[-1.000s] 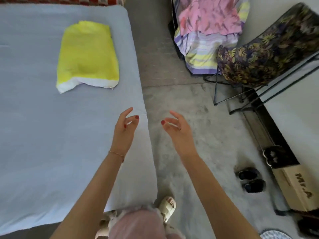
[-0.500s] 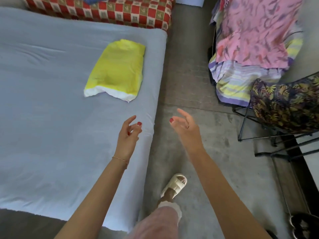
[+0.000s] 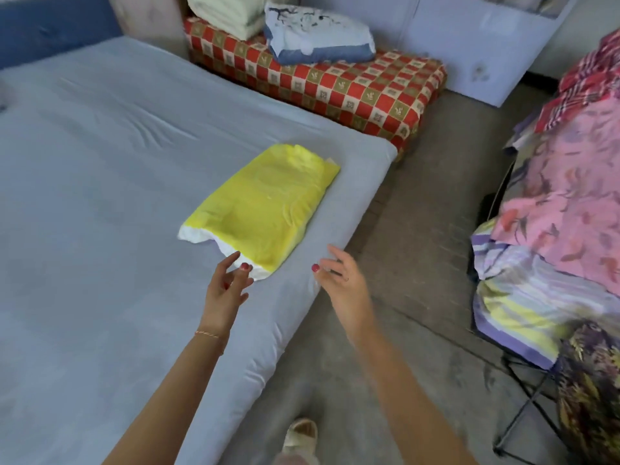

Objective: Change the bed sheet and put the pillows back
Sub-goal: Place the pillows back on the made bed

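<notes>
The yellow pillow was laid flat on the grey bed sheet, close to the bed's right edge. A white part stuck out at the pillow's near end. The left hand was held just in front of that white end, with its fingers spread loosely and nothing in them; whether a fingertip touched the white part could not be told. The right hand was held near the pillow's right corner, over the bed's edge, with its fingers also apart and nothing held.

The right hand was blurred, so its fingers were hard to make out. Both arms were cut off at the bottom.

Behind the pillow, a red checked bench was seen, with a folded blue and white pillow and a pale folded blanket on it. To the pillow's right, past the grey floor, a pile of pink and striped cloth was heaped on a chair. A sandal was seen below the pillow, on the floor.
</notes>
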